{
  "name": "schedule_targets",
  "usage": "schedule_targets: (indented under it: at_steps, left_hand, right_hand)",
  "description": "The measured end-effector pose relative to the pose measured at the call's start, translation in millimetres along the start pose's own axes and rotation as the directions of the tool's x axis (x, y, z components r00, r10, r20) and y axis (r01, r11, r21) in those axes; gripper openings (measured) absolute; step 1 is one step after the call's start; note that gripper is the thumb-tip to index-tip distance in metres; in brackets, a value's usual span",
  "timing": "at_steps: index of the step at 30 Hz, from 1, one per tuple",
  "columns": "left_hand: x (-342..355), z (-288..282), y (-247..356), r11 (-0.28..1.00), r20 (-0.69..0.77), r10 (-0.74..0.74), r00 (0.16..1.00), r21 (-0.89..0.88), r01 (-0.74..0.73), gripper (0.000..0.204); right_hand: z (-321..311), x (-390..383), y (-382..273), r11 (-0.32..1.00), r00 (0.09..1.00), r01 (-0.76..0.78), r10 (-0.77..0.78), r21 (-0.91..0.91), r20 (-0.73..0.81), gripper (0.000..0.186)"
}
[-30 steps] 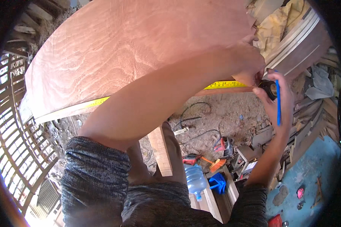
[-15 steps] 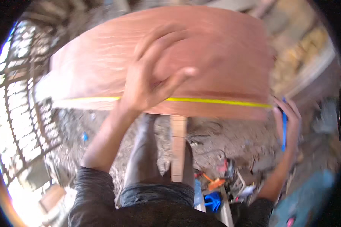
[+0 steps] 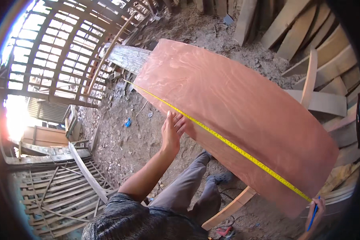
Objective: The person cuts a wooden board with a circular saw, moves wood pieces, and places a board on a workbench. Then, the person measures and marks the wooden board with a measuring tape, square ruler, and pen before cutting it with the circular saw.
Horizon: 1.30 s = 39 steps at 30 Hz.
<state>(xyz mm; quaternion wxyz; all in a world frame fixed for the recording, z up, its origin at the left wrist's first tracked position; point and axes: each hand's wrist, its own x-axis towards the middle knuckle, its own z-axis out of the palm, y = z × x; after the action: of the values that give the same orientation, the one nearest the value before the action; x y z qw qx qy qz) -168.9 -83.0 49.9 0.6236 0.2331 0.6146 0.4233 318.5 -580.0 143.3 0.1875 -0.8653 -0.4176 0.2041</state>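
A long reddish plywood panel [image 3: 236,104] lies diagonally across the view, with a yellow tape measure [image 3: 233,144] stretched along its near side from upper left to lower right. My left hand [image 3: 172,132] is at the near edge left of centre, fingers curled onto the edge just beside the tape. At the panel's lower right end, my right hand [image 3: 317,210] holds a blue pen [image 3: 313,219] next to the tape's end; the tape's case is not clearly visible. A narrow wooden strip [image 3: 232,206] comes out from under the panel toward my legs.
Curved planks [image 3: 288,28] lean at the back and right. A slatted bamboo screen [image 3: 56,52] stands upper left, with another slatted frame [image 3: 64,192] lower left. A weathered board [image 3: 126,56] sticks out beyond the panel's far end. A red tool [image 3: 224,232] lies near my feet.
The view has swung leftward, showing the whole panel. My left hand has left the tape's right end, passed open over the panel, and now rests at the near edge. My right hand stays by that end.
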Motion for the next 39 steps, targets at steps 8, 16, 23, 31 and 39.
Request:
schedule_targets:
  at_steps: [8, 16, 23, 31, 39]
  left_hand:
    - [66, 43, 45, 0.986, 0.224, 0.13, 0.966, -0.132, -0.102, 0.075]
    - [109, 73, 36, 0.991, 0.265, 0.124, 0.956, -0.072, -0.108, 0.033]
    - [132, 88, 25, 0.998, 0.224, 0.064, 0.972, -0.003, -0.065, 0.031]
    - [152, 84, 26, 0.998, 0.15, 0.037, 0.988, 0.042, -0.044, 0.028]
    - [150, 81, 31, 0.997, 0.16, 0.013, 0.987, 0.071, -0.025, 0.027]
  right_hand:
    - [1, 1, 8, 0.995, 0.992, -0.098, 0.098, 0.006, -0.075, 0.01]
    - [-10, -1, 37, 0.988, 0.989, -0.148, 0.148, 0.045, 0.003, 0.014]
    - [-23, 21, 65, 0.973, 0.973, -0.229, 0.229, 0.019, 0.027, 0.017]
    - [-17, 48, 44, 0.976, 0.981, -0.19, 0.193, 0.104, -0.015, 0.011]
    - [-17, 58, 24, 0.994, 0.995, -0.093, 0.095, 0.049, -0.04, 0.006]
